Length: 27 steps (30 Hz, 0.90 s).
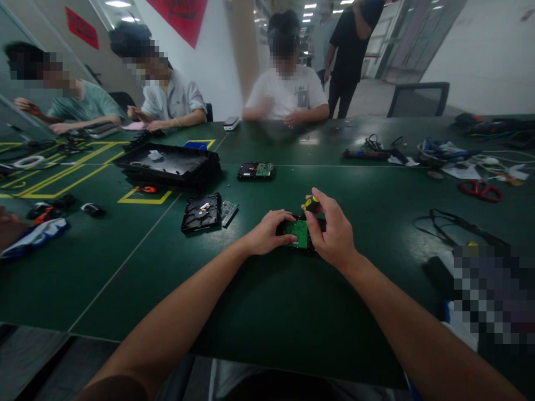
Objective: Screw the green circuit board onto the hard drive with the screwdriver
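Note:
In front of me on the green table lies a hard drive [298,233] with its green circuit board facing up. My left hand [273,231] grips its left side, thumb on the near edge and fingers at the far edge. A yellow and black screwdriver [310,204] is pinched in my right hand [330,228], over the drive's right part; its tip is hidden. To the left, a black hard drive [202,213] lies beside a loose circuit board [229,213]. Farther back sits another hard drive [256,170], part of its green board showing.
A black tray [167,164] with a white scrap in it stands at the left on the table [234,301]. Red-handled scissors [480,191], cables [443,223] and a long dark tool [359,154] lie at the right. Several people sit or stand across the table.

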Each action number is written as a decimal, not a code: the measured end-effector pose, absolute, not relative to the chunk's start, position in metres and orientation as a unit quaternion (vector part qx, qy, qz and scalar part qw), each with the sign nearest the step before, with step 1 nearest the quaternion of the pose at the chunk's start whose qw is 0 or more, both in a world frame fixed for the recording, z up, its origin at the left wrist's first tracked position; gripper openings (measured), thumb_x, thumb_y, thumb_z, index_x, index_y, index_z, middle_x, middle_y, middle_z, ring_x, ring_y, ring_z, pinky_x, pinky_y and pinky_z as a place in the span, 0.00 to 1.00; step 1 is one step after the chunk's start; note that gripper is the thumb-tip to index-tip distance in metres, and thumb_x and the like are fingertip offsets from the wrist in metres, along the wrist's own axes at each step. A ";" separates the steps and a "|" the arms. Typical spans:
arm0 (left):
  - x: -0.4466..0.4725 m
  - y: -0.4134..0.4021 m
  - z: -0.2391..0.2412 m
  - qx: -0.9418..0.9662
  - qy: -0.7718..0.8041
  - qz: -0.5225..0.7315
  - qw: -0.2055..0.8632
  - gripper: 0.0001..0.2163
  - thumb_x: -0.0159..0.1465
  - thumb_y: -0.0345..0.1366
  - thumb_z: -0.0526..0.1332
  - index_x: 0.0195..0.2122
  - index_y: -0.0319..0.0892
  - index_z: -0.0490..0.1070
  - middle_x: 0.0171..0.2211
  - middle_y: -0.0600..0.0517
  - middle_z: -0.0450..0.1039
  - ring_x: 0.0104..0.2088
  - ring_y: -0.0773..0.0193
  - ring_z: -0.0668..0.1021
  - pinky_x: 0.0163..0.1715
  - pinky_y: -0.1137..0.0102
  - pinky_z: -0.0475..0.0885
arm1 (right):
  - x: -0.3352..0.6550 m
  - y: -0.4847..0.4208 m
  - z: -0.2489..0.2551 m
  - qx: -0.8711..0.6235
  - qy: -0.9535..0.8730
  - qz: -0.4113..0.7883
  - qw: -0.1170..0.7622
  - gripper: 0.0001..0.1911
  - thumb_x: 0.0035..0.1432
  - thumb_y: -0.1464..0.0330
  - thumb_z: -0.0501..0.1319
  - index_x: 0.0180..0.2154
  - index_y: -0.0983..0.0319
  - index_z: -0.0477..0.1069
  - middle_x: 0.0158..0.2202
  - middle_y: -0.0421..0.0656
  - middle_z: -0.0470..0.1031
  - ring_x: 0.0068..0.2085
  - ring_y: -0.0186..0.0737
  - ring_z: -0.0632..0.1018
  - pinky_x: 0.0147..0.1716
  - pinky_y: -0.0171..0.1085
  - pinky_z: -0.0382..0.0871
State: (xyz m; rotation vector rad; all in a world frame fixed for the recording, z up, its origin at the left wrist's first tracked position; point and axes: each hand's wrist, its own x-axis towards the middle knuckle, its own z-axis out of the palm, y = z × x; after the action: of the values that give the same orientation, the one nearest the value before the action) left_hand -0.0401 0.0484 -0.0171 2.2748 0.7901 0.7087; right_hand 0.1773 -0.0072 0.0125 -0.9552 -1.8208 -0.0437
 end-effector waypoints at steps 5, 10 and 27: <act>-0.041 0.049 -0.017 0.866 0.296 0.267 0.303 0.22 0.64 0.42 0.71 0.57 0.46 0.71 0.60 0.43 0.72 0.63 0.48 0.71 0.64 0.49 0.65 | 0.178 -0.008 0.012 -0.403 -0.745 -0.027 0.530 0.32 0.70 0.70 0.59 0.71 0.54 0.55 0.61 0.51 0.73 0.52 0.50 0.81 0.52 0.54 0.81; -0.041 0.049 -0.018 0.867 0.297 0.264 0.302 0.22 0.65 0.43 0.70 0.58 0.46 0.70 0.60 0.43 0.72 0.63 0.48 0.71 0.65 0.48 0.65 | 0.180 -0.008 0.013 -0.406 -0.742 -0.048 0.531 0.32 0.69 0.70 0.60 0.71 0.53 0.56 0.59 0.50 0.73 0.51 0.50 0.80 0.51 0.53 0.81; -0.041 0.049 -0.018 0.867 0.297 0.264 0.299 0.22 0.65 0.43 0.70 0.58 0.46 0.70 0.60 0.43 0.72 0.62 0.48 0.71 0.64 0.49 0.65 | 0.181 -0.006 0.012 -0.405 -0.751 -0.043 0.520 0.32 0.70 0.70 0.59 0.71 0.53 0.55 0.57 0.50 0.73 0.47 0.48 0.80 0.48 0.51 0.81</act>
State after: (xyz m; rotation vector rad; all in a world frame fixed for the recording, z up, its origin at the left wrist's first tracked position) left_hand -0.0407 0.0493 -0.0184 2.3037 0.7890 0.7010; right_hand 0.1806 -0.0058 0.0119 -0.9701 -1.8012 -0.1034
